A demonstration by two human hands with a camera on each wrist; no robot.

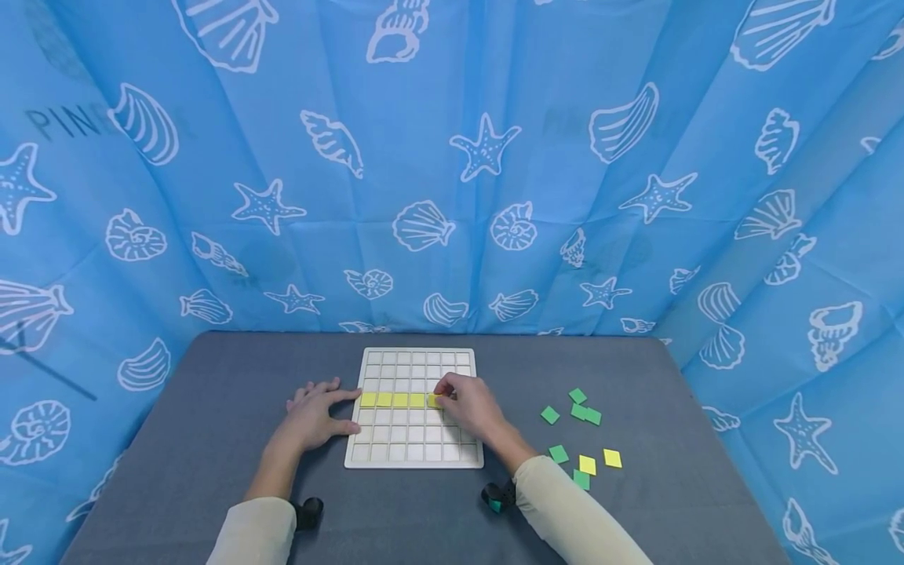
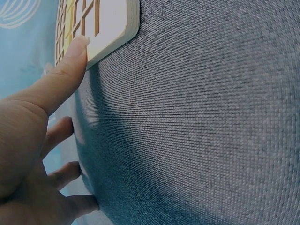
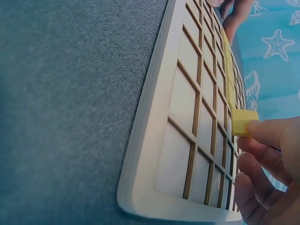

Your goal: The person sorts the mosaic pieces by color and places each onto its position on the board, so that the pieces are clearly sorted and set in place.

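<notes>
A white grid board (image 1: 399, 453) lies on the table, with several yellow square tiles (image 1: 400, 400) side by side along one row. My right hand (image 1: 472, 408) is over the board's right half, pinching a yellow tile (image 3: 242, 122) between thumb and fingers. In the right wrist view that tile is tilted up at the end of the yellow row. At the board's left edge, my left hand (image 1: 311, 417) spreads its fingers, thumb and index fingertip at the rim. The left wrist view shows the thumb (image 2: 70, 63) on the board's border and the other fingers reaching down to the cloth.
Right of the board lie loose green tiles (image 1: 559, 454), several in all, and two yellow tiles (image 1: 612, 458). Grey cloth covers the table (image 1: 395, 518). A blue curtain (image 1: 452, 196) with white shell prints hangs behind it and along its sides.
</notes>
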